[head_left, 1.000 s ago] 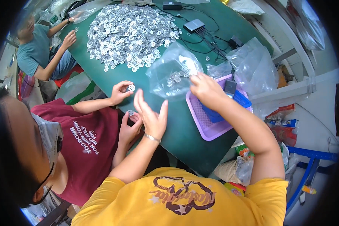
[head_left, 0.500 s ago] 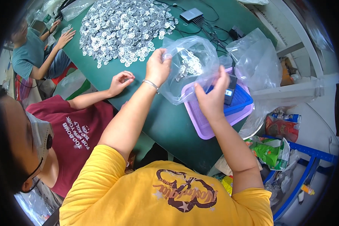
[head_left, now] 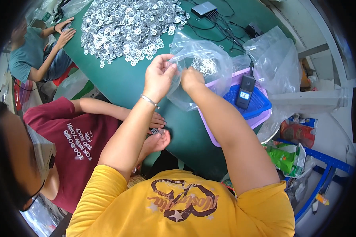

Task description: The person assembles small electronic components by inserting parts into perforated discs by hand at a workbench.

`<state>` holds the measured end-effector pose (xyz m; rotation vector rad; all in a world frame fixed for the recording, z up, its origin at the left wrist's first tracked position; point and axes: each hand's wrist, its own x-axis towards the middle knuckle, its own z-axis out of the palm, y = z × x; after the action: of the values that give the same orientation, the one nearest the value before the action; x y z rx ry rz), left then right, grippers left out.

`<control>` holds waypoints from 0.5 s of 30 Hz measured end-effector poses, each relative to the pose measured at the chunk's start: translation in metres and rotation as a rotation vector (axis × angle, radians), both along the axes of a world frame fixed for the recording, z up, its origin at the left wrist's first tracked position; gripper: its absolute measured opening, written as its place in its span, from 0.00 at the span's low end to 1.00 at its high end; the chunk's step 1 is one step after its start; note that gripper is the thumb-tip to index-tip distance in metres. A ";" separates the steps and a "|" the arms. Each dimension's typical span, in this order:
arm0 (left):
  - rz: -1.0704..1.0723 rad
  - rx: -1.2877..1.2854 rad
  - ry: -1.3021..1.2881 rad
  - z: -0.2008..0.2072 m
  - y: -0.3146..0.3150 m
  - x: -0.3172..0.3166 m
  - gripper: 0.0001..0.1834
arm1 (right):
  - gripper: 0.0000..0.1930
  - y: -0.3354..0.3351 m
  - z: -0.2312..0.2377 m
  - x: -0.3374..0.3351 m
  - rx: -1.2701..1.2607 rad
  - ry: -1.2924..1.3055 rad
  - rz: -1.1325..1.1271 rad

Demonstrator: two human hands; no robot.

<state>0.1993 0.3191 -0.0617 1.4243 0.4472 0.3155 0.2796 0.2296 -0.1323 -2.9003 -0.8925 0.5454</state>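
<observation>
A clear plastic bag (head_left: pixel 215 83) hangs over the green table in front of me, with small silver flower-shaped metal pieces (head_left: pixel 204 66) showing in it. My left hand (head_left: pixel 159 77) pinches the bag's left rim between thumb and fingers. Close beside it is my right hand (head_left: pixel 192 80), its fingers curled closed at the bag's mouth. Whatever those fingers hold is hidden, and I cannot tell whether they are inside the bag or against its film. Right of the bag, a dark handheld device (head_left: pixel 245 91) leans in a blue basket (head_left: pixel 261 103).
The blue basket sits in a purple basket (head_left: pixel 212 132). A large heap of metal pieces (head_left: pixel 126 29) covers the far table. Cables run from a grey box (head_left: pixel 204 9). Another loose bag (head_left: pixel 273 59) lies right. At left, a co-worker's hands (head_left: pixel 159 136) hold a few pieces; a second person sits farther off.
My right hand has left the bag's right side and moved left, near my left hand, closing its fingers. The co-worker's hands have come together nearer the table edge with pieces.
</observation>
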 end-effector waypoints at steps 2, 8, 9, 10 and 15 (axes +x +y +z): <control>-0.006 -0.005 0.015 0.002 0.002 -0.005 0.12 | 0.12 0.000 -0.003 0.009 -0.076 0.026 0.029; 0.012 0.056 0.019 0.004 0.001 -0.023 0.14 | 0.11 -0.009 0.015 0.005 -0.048 0.087 -0.025; 0.064 0.208 0.012 0.004 0.000 -0.029 0.16 | 0.11 -0.014 0.027 0.002 0.060 0.070 -0.002; 0.116 0.361 0.005 0.003 -0.003 -0.036 0.17 | 0.11 -0.021 0.034 -0.002 0.169 0.053 0.022; 0.143 0.461 0.042 0.004 -0.042 -0.094 0.18 | 0.13 -0.078 0.070 -0.058 0.865 0.170 0.123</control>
<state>0.1049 0.2774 -0.0577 1.8532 0.5337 0.5293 0.2217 0.1513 -0.0622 -2.0048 -0.9679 0.2934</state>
